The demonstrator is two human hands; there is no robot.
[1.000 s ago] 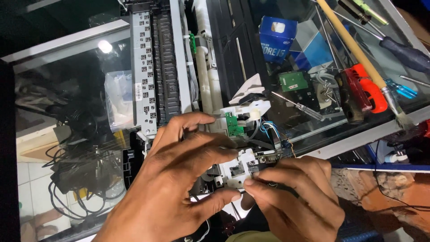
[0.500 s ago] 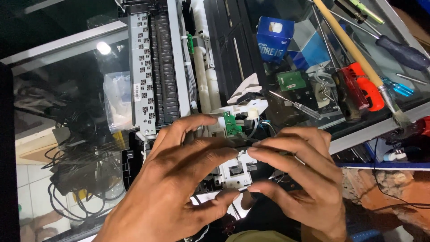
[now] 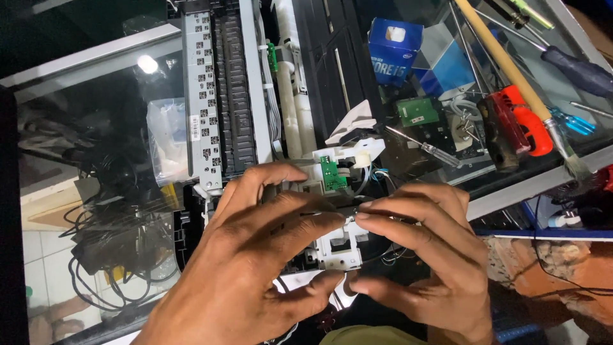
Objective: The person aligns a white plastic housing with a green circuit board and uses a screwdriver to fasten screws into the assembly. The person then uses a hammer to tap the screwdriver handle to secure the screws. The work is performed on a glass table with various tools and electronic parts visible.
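Nearest you, your left hand spreads its fingers over the white plastic assembly at the front edge of the opened printer chassis, thumb below and index finger across the top. Your right hand meets it from the other side: index fingertip pressed against the left fingertips above the assembly, thumb curled under, so both hands pinch the part between them. The assembly sits at centre, just below a small green circuit board with loose wires beside it.

Room for moving is tight. The metal frame rail borders the left hand; the glass table edge runs diagonally just past the right hand.

Farther off, a screwdriver lies near a second green board. Beyond these lie a red-handled tool, a wooden-handled brush and a blue box.

Compared with half a second ago, your right fingers have closed from an open arch down onto the part; the left hand holds much the same pose.
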